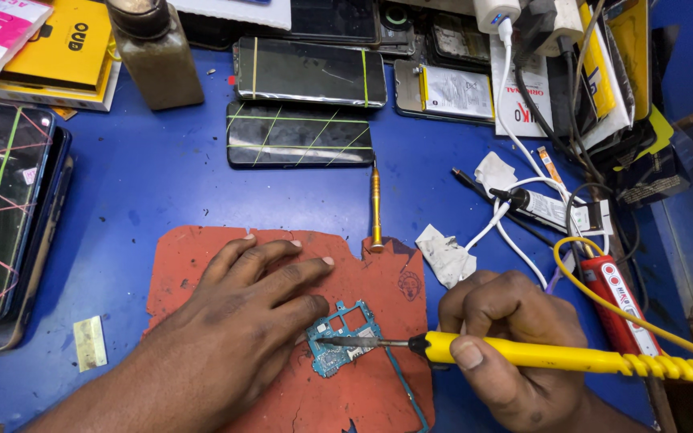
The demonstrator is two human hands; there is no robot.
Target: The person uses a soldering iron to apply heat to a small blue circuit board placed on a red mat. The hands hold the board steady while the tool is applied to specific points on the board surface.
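We hold a yellow soldering iron (555, 354) clenched in our right hand (511, 341), thumb on top of the handle and the other fingers curled beneath it. Forward of that grip, the dark metal tip lies across a small teal circuit board (342, 335), touching its upper face. The board sits just beyond the thumb of our left hand (254, 309), which lies flat with fingers spread and grasps nothing; its thumb presses against the board's near edge. Both the board and the flat hand rest on a worn red work mat (362, 393), which lies on a blue table (146, 184).

Behind the gripping hand, the iron's ribbed yellow cord runs off to the right. Just beyond its knuckles lie a crumpled white scrap (445, 255), a white cable (515, 240) and a red tool (619, 301) with a yellow wire. Ahead of the iron's tip, at the mat's far edge, a gold-handled screwdriver (376, 207) lies pointing away from us. Farther out are two dark phones (300, 134) crossed with thin yellow-green bands, and a brown bottle (154, 56) stands well apart to the left.
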